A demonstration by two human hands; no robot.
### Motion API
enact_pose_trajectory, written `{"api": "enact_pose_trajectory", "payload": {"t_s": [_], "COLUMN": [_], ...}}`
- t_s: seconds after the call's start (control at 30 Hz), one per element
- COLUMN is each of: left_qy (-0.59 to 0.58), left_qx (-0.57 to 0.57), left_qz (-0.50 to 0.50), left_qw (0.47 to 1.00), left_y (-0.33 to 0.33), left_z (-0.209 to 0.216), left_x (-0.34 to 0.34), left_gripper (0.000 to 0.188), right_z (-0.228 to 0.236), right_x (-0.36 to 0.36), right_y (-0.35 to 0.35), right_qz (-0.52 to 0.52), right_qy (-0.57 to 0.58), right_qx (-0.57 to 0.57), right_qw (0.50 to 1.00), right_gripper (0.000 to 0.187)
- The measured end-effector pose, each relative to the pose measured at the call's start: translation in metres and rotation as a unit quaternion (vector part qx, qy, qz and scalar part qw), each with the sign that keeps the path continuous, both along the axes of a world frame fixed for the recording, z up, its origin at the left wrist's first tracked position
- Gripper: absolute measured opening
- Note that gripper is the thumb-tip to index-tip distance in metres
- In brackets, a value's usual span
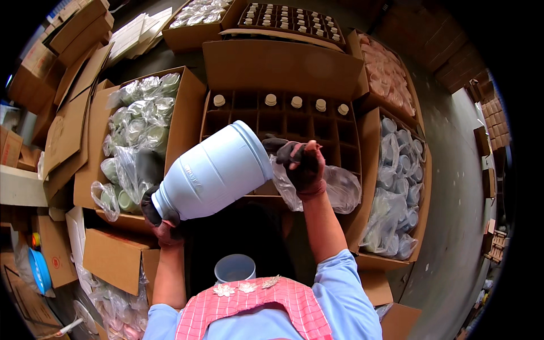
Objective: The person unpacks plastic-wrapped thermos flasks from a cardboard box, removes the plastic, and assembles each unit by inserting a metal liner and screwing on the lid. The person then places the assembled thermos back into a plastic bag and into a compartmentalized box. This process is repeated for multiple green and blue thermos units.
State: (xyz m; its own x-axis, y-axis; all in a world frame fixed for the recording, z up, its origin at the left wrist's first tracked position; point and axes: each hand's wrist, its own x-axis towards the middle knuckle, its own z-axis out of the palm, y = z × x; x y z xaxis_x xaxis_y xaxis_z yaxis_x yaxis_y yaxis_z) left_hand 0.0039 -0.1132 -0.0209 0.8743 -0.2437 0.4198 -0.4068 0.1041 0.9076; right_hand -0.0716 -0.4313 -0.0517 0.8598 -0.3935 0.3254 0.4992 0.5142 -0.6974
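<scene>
A large light blue plastic jar [215, 173] with raised lettering is tilted across the middle, its wide end up and to the right. My left hand [161, 212], in a dark glove, is closed round its narrow end. Beside the wide end, my right hand [300, 164], also gloved, has its fingers curled near the rim. A clear plastic bag [340, 190] hangs beneath that hand and seems caught in its fingers, which partly hide the grip. Behind the jar stands a divided cardboard box [283, 68] with several white-capped bottles [271, 100] in its far row.
Open cartons surround me: bagged greenish containers [136, 127] at left, bagged bluish ones [396, 187] at right, pink bagged items [385, 73] at far right. Farther back is a carton of capped bottles [292, 22]. A pale blue tub [235, 266] sits close to my body. Flattened cardboard [73, 124] leans at left.
</scene>
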Motion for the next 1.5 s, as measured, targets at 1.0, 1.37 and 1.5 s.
{"api": "enact_pose_trajectory", "payload": {"t_s": [1.0,1.37,1.5], "left_qy": [0.492,0.554,0.596], "left_qx": [-0.175,-0.212,-0.228], "left_qz": [-0.013,-0.037,-0.074], "left_qw": [0.853,0.804,0.766], "left_y": [-0.034,-0.028,-0.039], "left_z": [-0.111,-0.118,-0.118], "left_x": [0.068,0.091,0.089], "left_gripper": [0.057,0.04,0.041], "right_z": [-0.031,-0.043,-0.044], "right_x": [0.026,0.066,0.05], "right_y": [-0.026,-0.004,-0.016], "right_qz": [-0.07,-0.175,-0.178], "right_qy": [0.196,0.049,0.059], "right_qx": [-0.183,-0.469,-0.608], "right_qw": [0.961,0.864,0.772], "right_gripper": [0.032,0.026,0.031]}}
